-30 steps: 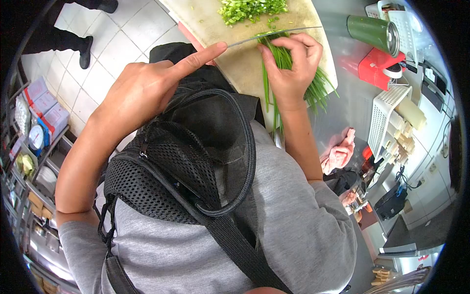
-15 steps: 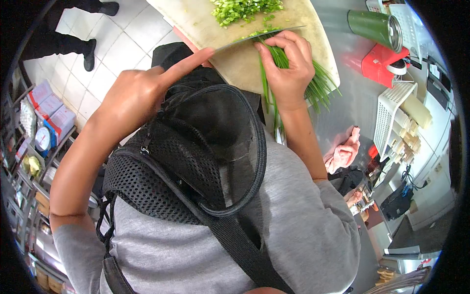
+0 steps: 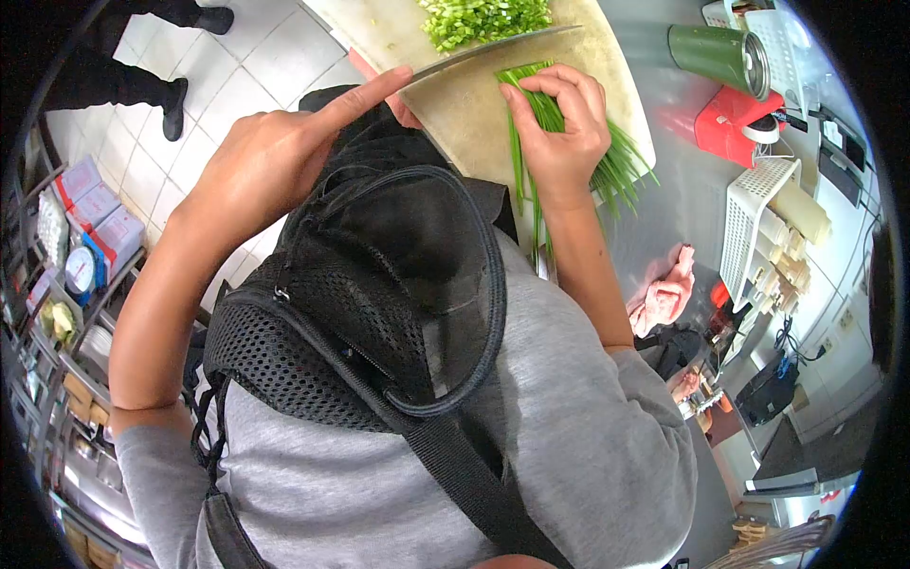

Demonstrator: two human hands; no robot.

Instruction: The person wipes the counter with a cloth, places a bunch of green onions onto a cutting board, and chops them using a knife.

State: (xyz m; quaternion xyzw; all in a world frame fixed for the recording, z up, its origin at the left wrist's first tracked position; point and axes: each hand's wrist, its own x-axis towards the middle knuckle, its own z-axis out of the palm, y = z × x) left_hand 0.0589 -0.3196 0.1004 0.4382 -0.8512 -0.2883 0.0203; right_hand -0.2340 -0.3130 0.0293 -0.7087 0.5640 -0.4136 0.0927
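Observation:
My left hand [image 3: 270, 156] is closed around a knife [image 3: 493, 52], with the index finger stretched along the top of the blade. Its handle is hidden under my hand. The blade slants over the pale cutting board [image 3: 455, 123], a little beyond the cut ends of a bunch of thin spring onion greens [image 3: 621, 171]. My right hand [image 3: 566, 128] presses that bunch against the board, thumb and fingers curled around it. Some long stalks hang past the board's near edge. A heap of chopped spring onion [image 3: 483, 21] lies on the far side of the blade.
A green tumbler [image 3: 711, 52], a red box [image 3: 735, 123], a white basket [image 3: 754, 223] and a pink cloth [image 3: 668, 289] are on the metal counter to the right. Another person's legs [image 3: 114, 90] stand at upper left. Shelving with boxes [image 3: 104, 213] lines the left.
The knife has moved away from the cut ends of the bunch toward the chopped heap, opening a gap. My right hand stays on the bunch.

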